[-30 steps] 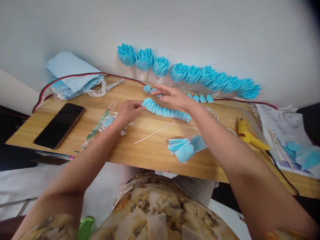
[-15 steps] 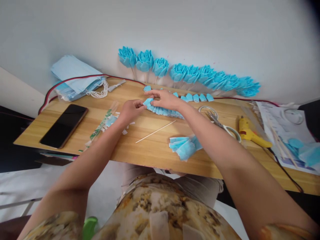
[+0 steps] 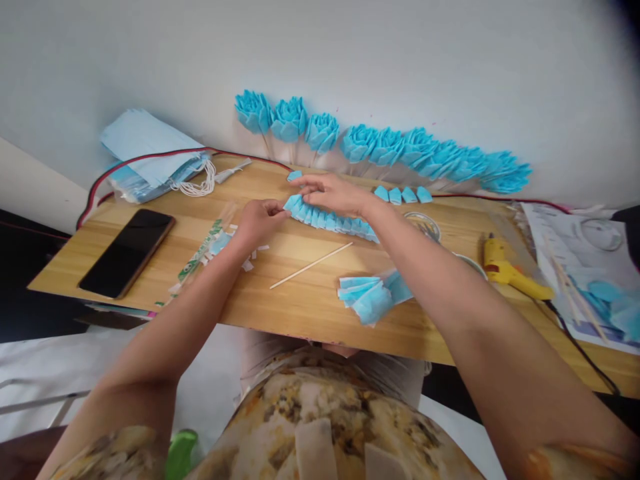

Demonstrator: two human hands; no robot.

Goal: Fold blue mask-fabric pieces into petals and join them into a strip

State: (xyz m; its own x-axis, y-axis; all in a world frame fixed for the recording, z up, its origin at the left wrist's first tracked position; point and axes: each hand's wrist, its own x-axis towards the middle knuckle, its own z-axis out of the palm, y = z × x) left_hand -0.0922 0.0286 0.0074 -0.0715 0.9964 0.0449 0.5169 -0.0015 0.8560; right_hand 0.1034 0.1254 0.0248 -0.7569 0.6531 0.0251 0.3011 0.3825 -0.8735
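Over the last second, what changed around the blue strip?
The right hand, spread open above the strip a second ago, came down and leftward. Its fingers now lie on the strip's left end, next to the left hand. The left hand kept pinching that end. The stick, phone and folded pile stayed put.

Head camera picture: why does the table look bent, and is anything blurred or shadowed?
Head view: the wide lens bows the table; the top right corner goes dark; light is soft and even, faint shadows behind the paper flowers; the left hand and right hand on the folded strip look slightly soft.
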